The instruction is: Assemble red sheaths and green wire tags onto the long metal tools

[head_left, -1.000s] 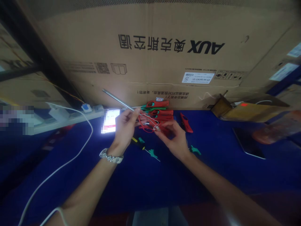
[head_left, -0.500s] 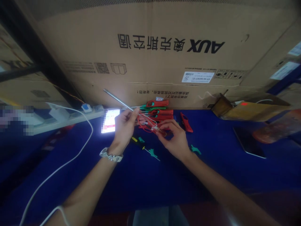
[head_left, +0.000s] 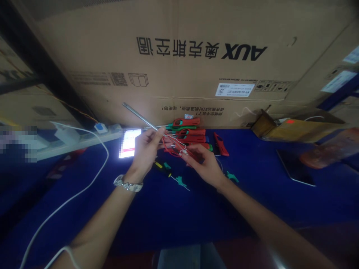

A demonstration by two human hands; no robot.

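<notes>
My left hand [head_left: 146, 151] is closed around the silver metal tube [head_left: 140, 116] of a utility lighter. The tube slants up and to the left. Thin red and white wires [head_left: 172, 141] loop from the tube's near end towards my right hand [head_left: 206, 164]. Its fingers are closed on a reddish lighter body, partly hidden by the fingers. Behind the hands lie several red utility lighters [head_left: 190, 122] with green triggers. Below them on the blue surface are a screwdriver [head_left: 164, 170] with a black and yellow handle and loose green triggers [head_left: 180, 181].
A red lighter shell [head_left: 221, 144] lies right of the pile. A lit phone [head_left: 130, 144] stands left, by a white power strip [head_left: 81, 140] with a cable. A dark phone [head_left: 294, 168] and an open box [head_left: 308, 130] are right. A large cardboard box [head_left: 179, 74] stands behind.
The view has shifted slightly. My right hand's fingers have shifted around the lighter body, and its amber part seen before is now mostly covered. The left hand keeps its hold on the tube.
</notes>
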